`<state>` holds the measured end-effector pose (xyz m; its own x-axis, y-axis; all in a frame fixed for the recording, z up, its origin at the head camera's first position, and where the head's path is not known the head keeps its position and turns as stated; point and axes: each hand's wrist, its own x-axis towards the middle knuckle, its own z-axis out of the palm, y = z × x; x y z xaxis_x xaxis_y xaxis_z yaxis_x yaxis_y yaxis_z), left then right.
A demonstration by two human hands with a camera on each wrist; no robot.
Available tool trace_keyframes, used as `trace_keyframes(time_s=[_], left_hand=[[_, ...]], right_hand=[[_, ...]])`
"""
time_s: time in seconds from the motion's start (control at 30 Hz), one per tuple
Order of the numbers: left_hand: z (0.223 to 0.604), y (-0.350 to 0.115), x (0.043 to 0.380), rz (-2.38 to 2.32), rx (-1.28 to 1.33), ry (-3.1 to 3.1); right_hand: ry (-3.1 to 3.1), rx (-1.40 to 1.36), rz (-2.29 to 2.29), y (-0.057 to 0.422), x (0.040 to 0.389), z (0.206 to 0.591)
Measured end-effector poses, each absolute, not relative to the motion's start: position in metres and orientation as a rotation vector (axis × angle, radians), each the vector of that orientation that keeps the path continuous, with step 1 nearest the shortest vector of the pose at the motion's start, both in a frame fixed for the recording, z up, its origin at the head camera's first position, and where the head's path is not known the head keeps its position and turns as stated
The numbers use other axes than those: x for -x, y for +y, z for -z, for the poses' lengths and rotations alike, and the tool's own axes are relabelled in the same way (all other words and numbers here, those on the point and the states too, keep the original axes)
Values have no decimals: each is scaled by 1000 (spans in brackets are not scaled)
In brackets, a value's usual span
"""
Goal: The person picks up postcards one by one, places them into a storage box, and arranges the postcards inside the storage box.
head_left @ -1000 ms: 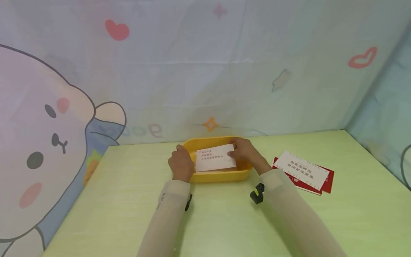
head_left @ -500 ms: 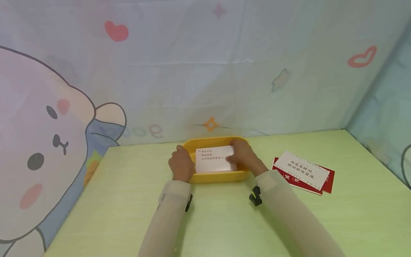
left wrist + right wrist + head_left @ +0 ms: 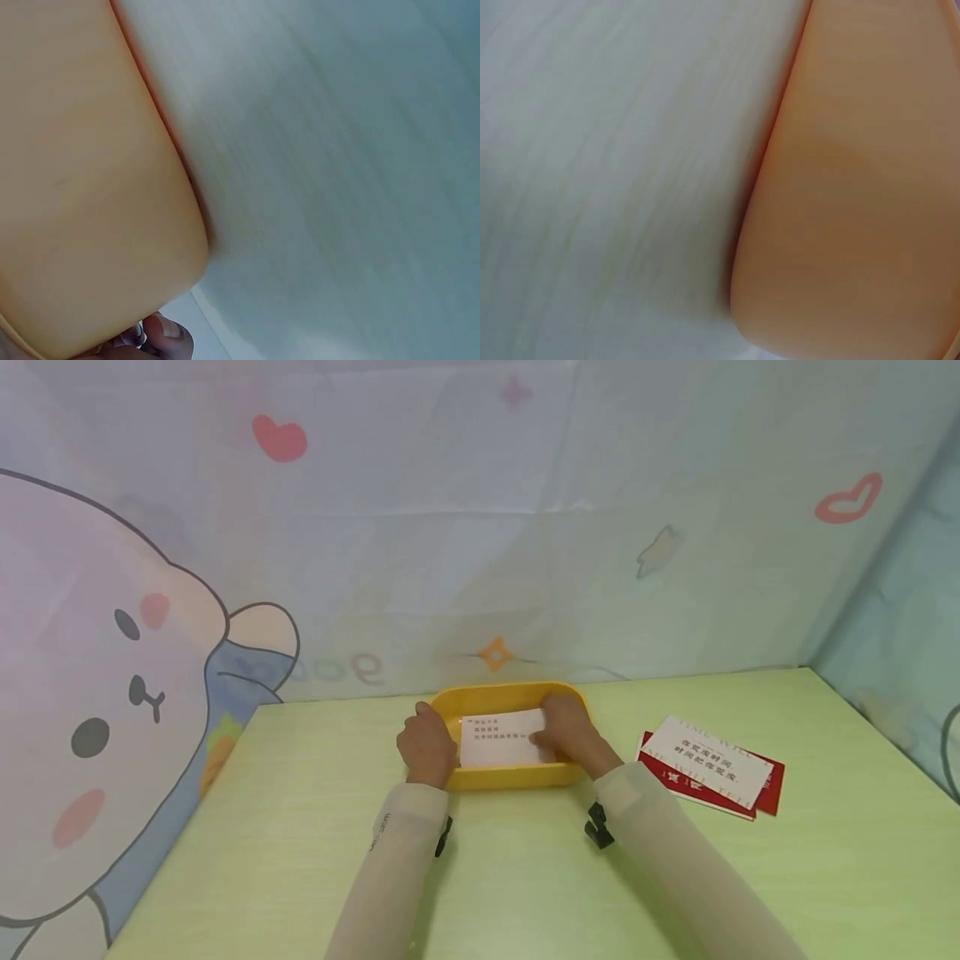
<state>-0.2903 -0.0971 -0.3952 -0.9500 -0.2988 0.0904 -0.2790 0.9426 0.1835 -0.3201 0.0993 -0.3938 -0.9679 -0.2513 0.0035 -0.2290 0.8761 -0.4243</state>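
A yellow plastic tray (image 3: 480,696) with raised sides stands near the back edge of the table in the head view. My left hand (image 3: 427,745) grips its left end, fingers curled at the rim. In the left wrist view, fingertips (image 3: 171,330) show beside the tray's outer wall (image 3: 97,172). Inside the tray is a white card (image 3: 498,747) with printed lines of text. My right hand (image 3: 570,731) reaches in and pinches the card's right side, thumb on its face; the other fingers are mostly hidden. The right wrist view shows only tray wall (image 3: 847,187) and tabletop.
Right of the tray, a white printed card (image 3: 708,762) lies across red cards (image 3: 771,793) on the light green table (image 3: 517,877). A cloth backdrop (image 3: 450,527) with cartoon prints hangs directly behind the table. A dark cable (image 3: 947,752) hangs at the far right.
The white card in the tray has settled lower and sits more level, its lower edge now behind the front rim. My right hand has gone down with it. The left hand keeps its place.
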Motion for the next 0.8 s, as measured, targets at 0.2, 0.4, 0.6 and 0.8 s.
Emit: trace_keyframes(time_s=[0.2,0.4,0.6,0.8], left_hand=[[395,-97,291,248,-447,-2993],[399,-97,293,244,-451,-2987],[400,-96,294,240,-446,-2968],[401,-97,292,256,-438,-2957]], right_hand=[[2984,382,596,98,318,394],[2983,403,590,98,320,396],[2982,425,596,100,319,396],[2995,460,582,99,320,398]])
